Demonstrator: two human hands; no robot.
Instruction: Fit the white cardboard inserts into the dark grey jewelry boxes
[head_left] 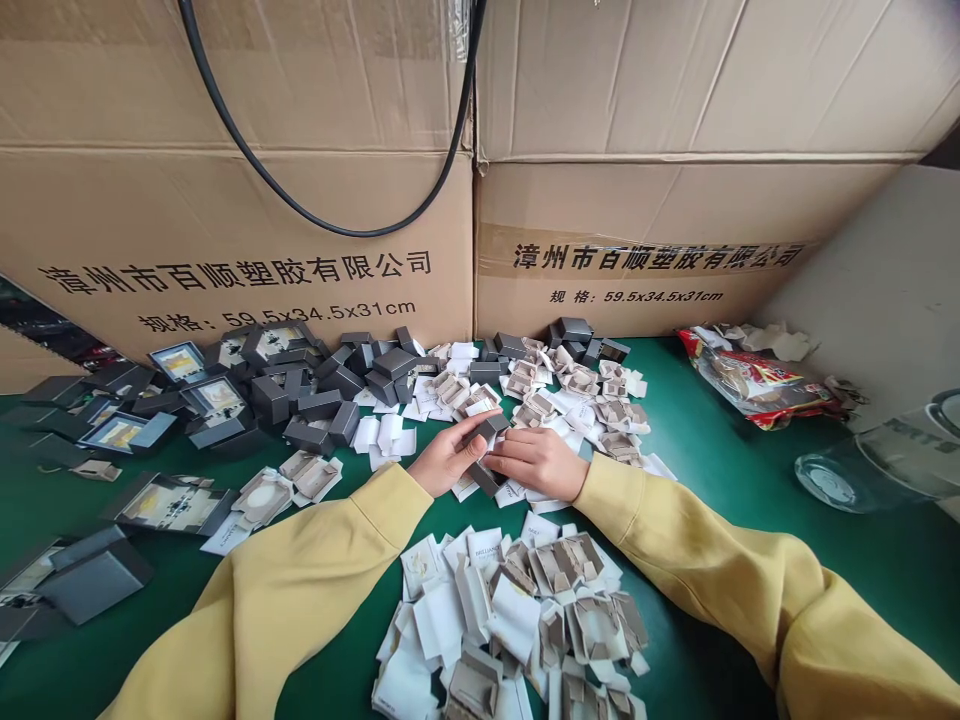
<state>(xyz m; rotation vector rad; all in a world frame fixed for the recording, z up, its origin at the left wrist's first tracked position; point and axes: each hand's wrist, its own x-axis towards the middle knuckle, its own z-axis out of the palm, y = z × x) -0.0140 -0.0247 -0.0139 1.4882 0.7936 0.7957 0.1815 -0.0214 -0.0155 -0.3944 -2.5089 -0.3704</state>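
Near the middle of the green table [709,440], my left hand [450,455] has its thumb and fingers around a small dark grey box [491,428]. My right hand [540,462] meets it from the right, its fingers bent over a dark grey piece [486,478] that looks like part of the same box. The fingers hide how the two pieces join. Folded white and grey card inserts [517,610] lie in a heap in front of my hands. More card inserts [577,380] and dark grey boxes [390,375] lie behind them.
Many dark boxes, some open [217,400], cover the left side. Two large cartons [300,200] stand along the back under a hanging black cable [360,233]. At the right are a red plastic packet [757,380] and a clear glass jar [885,460].
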